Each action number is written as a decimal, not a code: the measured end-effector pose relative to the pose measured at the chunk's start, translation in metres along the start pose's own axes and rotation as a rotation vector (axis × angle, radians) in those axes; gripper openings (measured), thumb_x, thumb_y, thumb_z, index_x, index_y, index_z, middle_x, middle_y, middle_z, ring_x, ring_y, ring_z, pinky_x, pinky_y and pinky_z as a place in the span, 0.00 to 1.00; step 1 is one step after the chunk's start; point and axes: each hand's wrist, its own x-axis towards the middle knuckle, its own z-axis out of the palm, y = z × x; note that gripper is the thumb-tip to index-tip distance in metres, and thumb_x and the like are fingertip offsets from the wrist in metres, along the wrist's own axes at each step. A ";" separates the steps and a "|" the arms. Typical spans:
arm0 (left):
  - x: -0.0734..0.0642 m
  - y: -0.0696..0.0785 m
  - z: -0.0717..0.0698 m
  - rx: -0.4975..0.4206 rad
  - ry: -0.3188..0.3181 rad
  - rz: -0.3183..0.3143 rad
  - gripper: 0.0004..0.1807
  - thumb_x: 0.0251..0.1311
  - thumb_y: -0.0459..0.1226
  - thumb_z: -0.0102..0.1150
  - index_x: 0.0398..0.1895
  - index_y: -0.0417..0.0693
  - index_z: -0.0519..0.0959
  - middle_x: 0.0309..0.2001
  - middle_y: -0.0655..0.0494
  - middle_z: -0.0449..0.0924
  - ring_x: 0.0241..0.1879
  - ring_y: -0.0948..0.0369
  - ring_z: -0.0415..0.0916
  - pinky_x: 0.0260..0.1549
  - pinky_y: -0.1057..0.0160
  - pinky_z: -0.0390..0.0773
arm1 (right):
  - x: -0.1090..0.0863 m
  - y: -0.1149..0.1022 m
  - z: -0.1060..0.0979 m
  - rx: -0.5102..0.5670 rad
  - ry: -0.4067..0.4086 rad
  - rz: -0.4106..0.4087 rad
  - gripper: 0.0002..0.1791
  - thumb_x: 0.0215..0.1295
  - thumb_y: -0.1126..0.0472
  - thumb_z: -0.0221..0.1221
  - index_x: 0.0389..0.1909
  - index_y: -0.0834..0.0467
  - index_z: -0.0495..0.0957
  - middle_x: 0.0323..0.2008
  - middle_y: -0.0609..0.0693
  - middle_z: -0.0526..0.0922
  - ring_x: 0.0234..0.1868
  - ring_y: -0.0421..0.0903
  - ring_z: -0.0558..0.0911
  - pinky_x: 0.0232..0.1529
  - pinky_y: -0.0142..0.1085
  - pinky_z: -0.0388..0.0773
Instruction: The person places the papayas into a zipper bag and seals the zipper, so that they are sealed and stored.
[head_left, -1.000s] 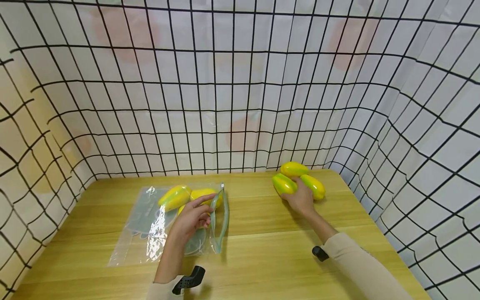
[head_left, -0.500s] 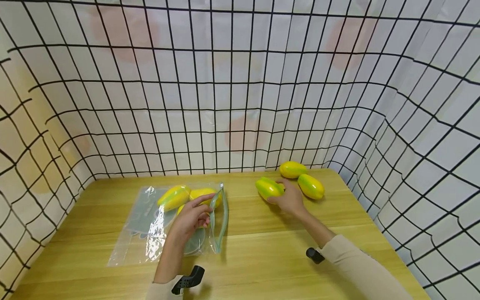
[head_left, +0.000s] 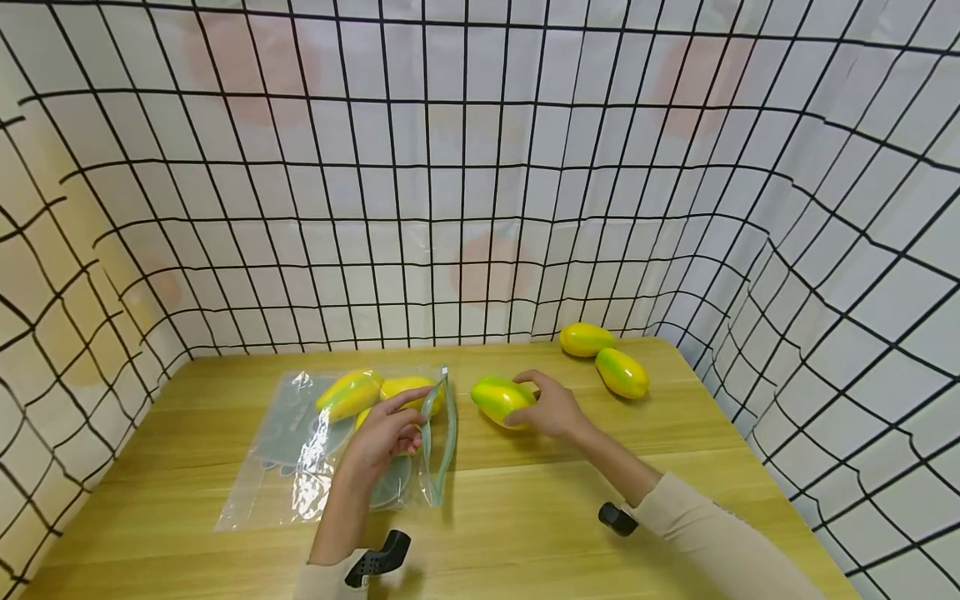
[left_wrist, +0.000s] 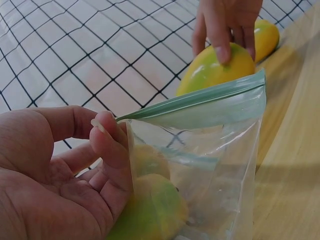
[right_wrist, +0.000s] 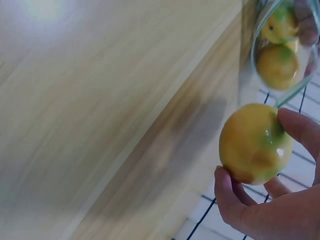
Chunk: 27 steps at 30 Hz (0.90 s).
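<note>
My left hand pinches the green zip edge of a clear zip-top bag lying on the table, and the bag's mouth gapes toward the right. Inside the bag are several yellow-green papayas, partly hidden by the left hand. Just right of the mouth, my right hand grips another papaya between thumb and fingers. In the right wrist view this papaya appears raised over the table, its shadow falling beside it.
Two more papayas, one at the back and one in front of it, lie at the table's far right. A black wire grid stands behind and along both sides of the wooden table.
My right hand has lifted one papaya away from the group at the right and carried it left toward the bag's mouth. The left hand has stayed in place on the bag.
</note>
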 end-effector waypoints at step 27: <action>0.001 0.000 -0.001 -0.017 0.009 -0.013 0.28 0.66 0.28 0.51 0.70 0.46 0.73 0.30 0.51 0.76 0.18 0.63 0.71 0.19 0.71 0.72 | -0.011 -0.030 0.036 0.002 -0.201 -0.110 0.36 0.42 0.62 0.76 0.58 0.48 0.81 0.58 0.54 0.80 0.56 0.55 0.78 0.51 0.49 0.79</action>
